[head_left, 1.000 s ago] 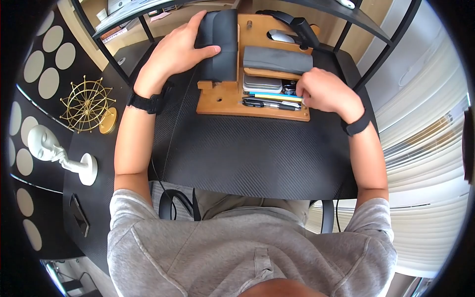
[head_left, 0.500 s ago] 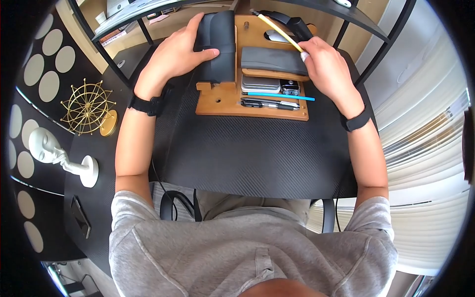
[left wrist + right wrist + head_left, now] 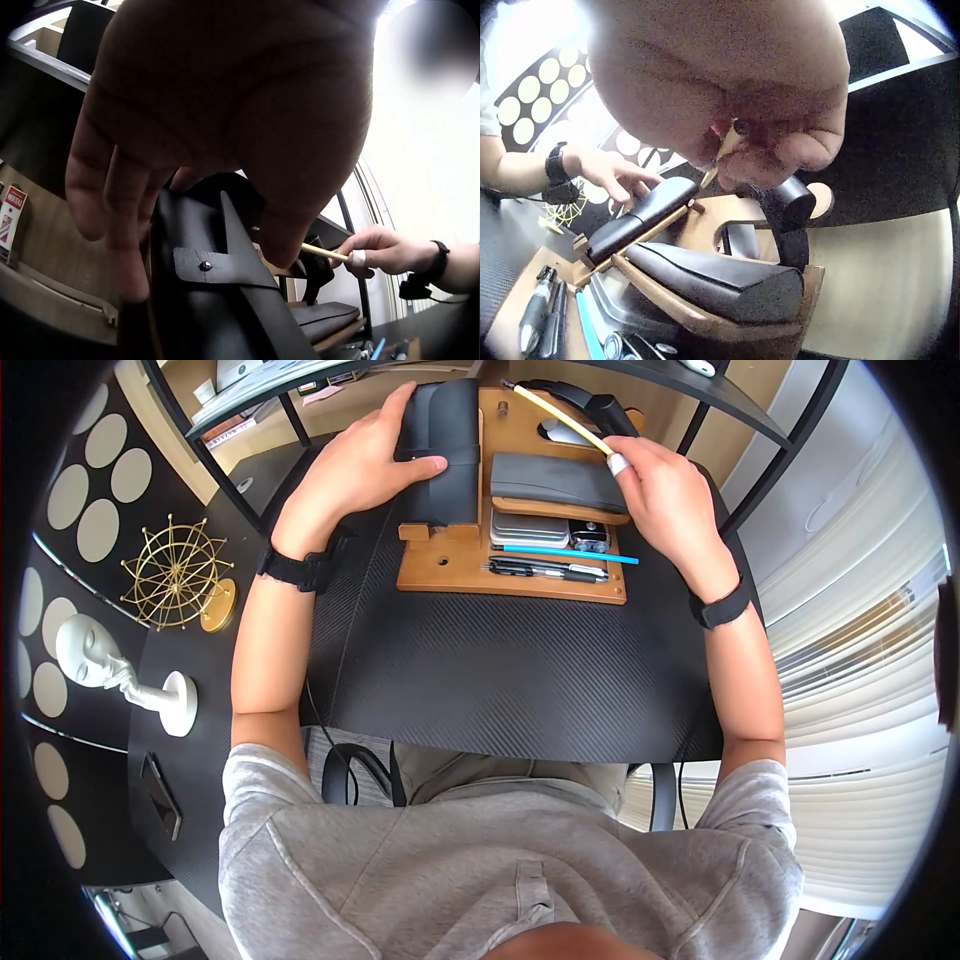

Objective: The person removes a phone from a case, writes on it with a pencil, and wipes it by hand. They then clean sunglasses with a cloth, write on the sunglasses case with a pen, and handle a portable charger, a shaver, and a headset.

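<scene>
My left hand [image 3: 352, 468] grips a black leather case [image 3: 456, 435] that stands in the left part of a wooden desk organizer [image 3: 420, 573]. In the left wrist view, a strap with a metal stud [image 3: 205, 265] crosses this case, between my thumb and fingers. Over the organizer's back right, my right hand [image 3: 672, 495] pinches a yellow pencil [image 3: 556, 416] by one end, its far end pointing up and left. Below that hand, a dark grey case [image 3: 548, 478] lies on a wooden ledge. A blue pencil [image 3: 575, 555] and black pens [image 3: 540, 569] lie on the organizer's front.
Behind the grey case sit a computer mouse [image 3: 560, 431] and a black curved object [image 3: 608, 422]. A gold wheel ornament [image 3: 178, 575], a white head figurine [image 3: 90, 650] and a phone [image 3: 160, 795] are on the left. Black shelf legs [image 3: 780, 475] frame the organizer.
My right hand has lifted the yellow pencil from beside the blue one and carried it up and back over the grey case. My left hand stays on the black case.
</scene>
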A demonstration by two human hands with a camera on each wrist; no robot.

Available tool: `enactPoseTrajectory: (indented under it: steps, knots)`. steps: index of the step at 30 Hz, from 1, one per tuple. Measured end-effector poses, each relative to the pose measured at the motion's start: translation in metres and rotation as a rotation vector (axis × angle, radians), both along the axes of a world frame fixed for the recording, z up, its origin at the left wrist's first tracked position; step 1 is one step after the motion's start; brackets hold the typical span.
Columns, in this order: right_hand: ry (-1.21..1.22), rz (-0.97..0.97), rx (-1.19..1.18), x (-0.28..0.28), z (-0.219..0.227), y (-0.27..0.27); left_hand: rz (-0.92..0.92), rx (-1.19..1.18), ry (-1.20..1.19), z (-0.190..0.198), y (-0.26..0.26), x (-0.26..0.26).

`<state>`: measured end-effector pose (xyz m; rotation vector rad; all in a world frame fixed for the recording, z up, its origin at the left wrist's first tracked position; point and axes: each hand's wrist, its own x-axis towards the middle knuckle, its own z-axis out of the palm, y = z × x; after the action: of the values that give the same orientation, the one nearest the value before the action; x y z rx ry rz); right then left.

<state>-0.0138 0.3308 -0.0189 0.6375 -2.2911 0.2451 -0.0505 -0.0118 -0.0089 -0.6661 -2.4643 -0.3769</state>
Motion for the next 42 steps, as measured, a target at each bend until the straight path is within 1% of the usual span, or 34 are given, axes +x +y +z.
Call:
enactPoseTrajectory:
  steps: [1,4,7,10,13,16,19,22,25,29,30,33,36,42]
  knots:
    - [0.015,0.012,-0.024,0.000,0.001,0.000,-0.003,0.002,0.001,0.000,0.000,0.000]
    - [-0.079,-0.036,0.031,0.005,0.006,0.000,-0.009,0.006,0.009,-0.001,0.000,-0.001]
    - [-0.093,-0.012,-0.011,0.003,0.004,0.002,-0.010,0.002,0.012,-0.001,0.000,-0.001]
    - [0.015,0.053,-0.063,0.000,0.001,0.003,0.000,0.001,0.001,-0.001,0.001,-0.001]
    - [-0.104,0.006,-0.026,0.004,0.004,-0.001,0.000,0.002,0.003,-0.001,0.001,-0.001]
    - [-0.145,-0.012,-0.013,0.006,0.006,0.000,0.002,-0.003,0.004,-0.001,0.001,-0.001]
    - [-0.208,-0.017,0.088,0.009,0.009,0.000,-0.003,-0.005,0.007,-0.002,0.001,-0.002]
    - [-0.147,0.023,0.070,0.007,0.003,0.001,0.001,-0.003,0.007,-0.001,0.001,-0.001]
    - [-0.081,0.070,0.012,0.003,0.005,0.006,0.005,-0.001,0.001,-0.001,0.000,0.000]
    - [-0.051,0.118,-0.134,0.010,0.015,0.005,0.000,-0.009,0.011,-0.002,0.001,-0.001]
    - [-0.044,0.118,-0.137,0.010,0.014,0.005,0.001,-0.007,0.007,-0.002,0.002,0.000]
    - [0.030,0.200,-0.136,0.009,0.014,0.004,-0.009,-0.009,0.028,-0.004,0.001,-0.002]
    - [0.001,0.182,-0.122,0.012,0.014,0.001,-0.004,-0.016,0.027,-0.003,0.001,-0.002]
    - [0.058,0.150,-0.089,0.014,0.017,0.003,-0.012,-0.013,0.041,-0.003,0.001,-0.001]
